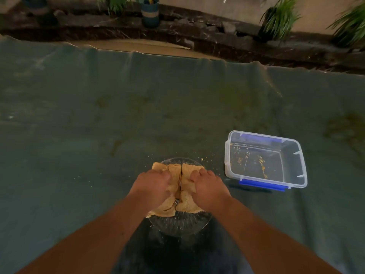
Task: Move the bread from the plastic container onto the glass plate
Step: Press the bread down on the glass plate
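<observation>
Several toasted bread slices (175,173) lie side by side on the round glass plate (179,226), near the front middle of the table. My left hand (152,186) rests on the left slices with fingers curled over them. My right hand (207,186) presses the right slices the same way. A narrow gap between the two groups of slices shows the plate underneath. The clear plastic container (296,167) with blue clips stands to the right of the plate; it holds only crumbs.
A dark green cloth (98,125) covers the table, with crumbs scattered around the plate. Beyond the far edge runs a dark stone ledge (197,36) with several potted plants, among them a blue pot (150,12).
</observation>
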The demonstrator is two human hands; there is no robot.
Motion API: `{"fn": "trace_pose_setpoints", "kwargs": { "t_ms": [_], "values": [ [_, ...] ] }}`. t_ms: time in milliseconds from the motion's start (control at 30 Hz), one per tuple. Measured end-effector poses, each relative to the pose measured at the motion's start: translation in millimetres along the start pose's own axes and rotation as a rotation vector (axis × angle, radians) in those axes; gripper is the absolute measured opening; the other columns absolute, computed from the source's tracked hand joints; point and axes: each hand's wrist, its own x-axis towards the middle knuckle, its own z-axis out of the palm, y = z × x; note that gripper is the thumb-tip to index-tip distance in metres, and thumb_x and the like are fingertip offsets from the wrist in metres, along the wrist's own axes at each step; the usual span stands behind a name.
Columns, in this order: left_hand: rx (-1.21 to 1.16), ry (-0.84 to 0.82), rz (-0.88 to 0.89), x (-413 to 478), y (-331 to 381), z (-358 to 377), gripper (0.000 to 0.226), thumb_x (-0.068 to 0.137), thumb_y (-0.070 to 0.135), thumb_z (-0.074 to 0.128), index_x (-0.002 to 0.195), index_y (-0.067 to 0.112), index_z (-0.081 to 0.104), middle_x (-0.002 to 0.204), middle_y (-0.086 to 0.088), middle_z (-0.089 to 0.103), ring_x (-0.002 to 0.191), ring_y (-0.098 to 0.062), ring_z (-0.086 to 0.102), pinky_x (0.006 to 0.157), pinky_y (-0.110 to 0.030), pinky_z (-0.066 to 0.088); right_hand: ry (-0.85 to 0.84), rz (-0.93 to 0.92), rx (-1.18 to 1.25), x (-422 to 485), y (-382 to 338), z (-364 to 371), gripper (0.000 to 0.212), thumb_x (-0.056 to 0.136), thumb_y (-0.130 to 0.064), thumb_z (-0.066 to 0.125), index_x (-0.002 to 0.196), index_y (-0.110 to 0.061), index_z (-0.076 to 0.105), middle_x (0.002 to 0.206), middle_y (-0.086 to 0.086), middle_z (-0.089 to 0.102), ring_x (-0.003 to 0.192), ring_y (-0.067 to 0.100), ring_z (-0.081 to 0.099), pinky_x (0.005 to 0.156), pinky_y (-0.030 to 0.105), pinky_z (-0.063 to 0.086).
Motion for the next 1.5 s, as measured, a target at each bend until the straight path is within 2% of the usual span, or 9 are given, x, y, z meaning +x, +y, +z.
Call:
{"fn": "trace_pose_setpoints", "kwargs": {
  "t_ms": [200,400,600,733,833,967,1133,1367,1500],
  "values": [
    [0.130,-0.106,-0.028,8,4,9,0.045,0.088,0.047,0.070,0.127,0.028,0.060,0.121,0.000,0.065,0.112,-0.024,0.059,0.094,-0.045,0.050,-0.034,0.026,0.003,4,-4,0,0.048,0.097,-0.029,0.062,0.141,-0.016,0.049,0.140,0.013,0.054,0.127,0.033,0.050,0.105,0.049,0.045],
    [-0.240,-0.267,-0.096,10,-5,0,0.031,0.090,0.034,0.076,0.119,0.032,0.066,0.124,0.003,0.066,0.109,-0.020,0.061,0.090,-0.036,0.053,-0.100,0.032,0.250,7,2,-10,0.029,0.098,-0.014,0.058,0.126,-0.021,0.059,0.118,0.006,0.065,0.104,0.025,0.061,0.086,0.039,0.054],
    [-0.317,-0.327,-0.144,0,-5,7,0.032,0.089,0.034,0.078,0.119,0.032,0.066,0.125,0.004,0.065,0.106,-0.017,0.061,0.083,-0.032,0.050,-0.291,-0.022,0.279,4,5,-13,0.030,0.095,-0.015,0.063,0.124,-0.022,0.064,0.121,0.003,0.065,0.098,0.017,0.054,0.073,0.028,0.041],
    [-0.174,-0.292,-0.106,-8,2,14,0.037,0.091,0.042,0.068,0.127,0.035,0.061,0.121,0.005,0.067,0.106,-0.019,0.062,0.087,-0.037,0.055,-0.236,-0.022,0.188,-10,2,3,0.036,0.095,-0.021,0.060,0.129,-0.031,0.063,0.114,0.000,0.066,0.103,0.024,0.060,0.082,0.038,0.052],
    [0.135,-0.162,0.084,-14,6,13,0.039,0.092,0.053,0.056,0.122,0.028,0.060,0.111,0.002,0.065,0.100,-0.022,0.059,0.082,-0.041,0.053,-0.092,-0.100,-0.050,-21,3,8,0.034,0.095,-0.036,0.057,0.127,-0.025,0.064,0.114,0.004,0.063,0.107,0.026,0.056,0.087,0.042,0.049],
    [0.208,0.004,0.159,-15,5,20,0.052,0.091,0.059,0.046,0.128,0.024,0.055,0.126,-0.002,0.057,0.115,-0.025,0.049,0.094,-0.045,0.050,0.102,-0.097,-0.081,-27,-1,17,0.042,0.096,-0.038,0.048,0.131,-0.018,0.057,0.126,0.008,0.057,0.117,0.030,0.051,0.098,0.046,0.046],
    [0.180,-0.111,0.133,-9,5,37,0.073,0.093,0.064,0.044,0.152,0.022,0.036,0.164,-0.010,0.031,0.148,-0.033,0.025,0.121,-0.051,0.027,0.004,-0.064,-0.051,-23,-5,37,0.057,0.104,-0.034,0.037,0.158,-0.018,0.028,0.168,0.020,0.024,0.154,0.040,0.018,0.124,0.052,0.017],
    [0.194,-0.118,0.104,3,8,35,0.087,0.093,0.066,0.043,0.160,0.016,0.018,0.171,-0.012,0.011,0.155,-0.034,0.009,0.126,-0.053,0.015,0.018,-0.034,-0.106,-9,-3,32,0.068,0.107,-0.040,0.033,0.164,-0.014,0.008,0.173,0.019,0.004,0.158,0.038,0.000,0.125,0.049,0.003],
    [0.162,0.014,0.183,-8,4,34,0.063,0.092,0.060,0.046,0.139,0.019,0.051,0.149,-0.010,0.050,0.135,-0.030,0.042,0.114,-0.050,0.039,0.090,-0.048,-0.077,-13,-7,27,0.058,0.104,-0.036,0.040,0.157,-0.015,0.032,0.162,0.020,0.035,0.148,0.041,0.029,0.121,0.054,0.025]
  ]
}}
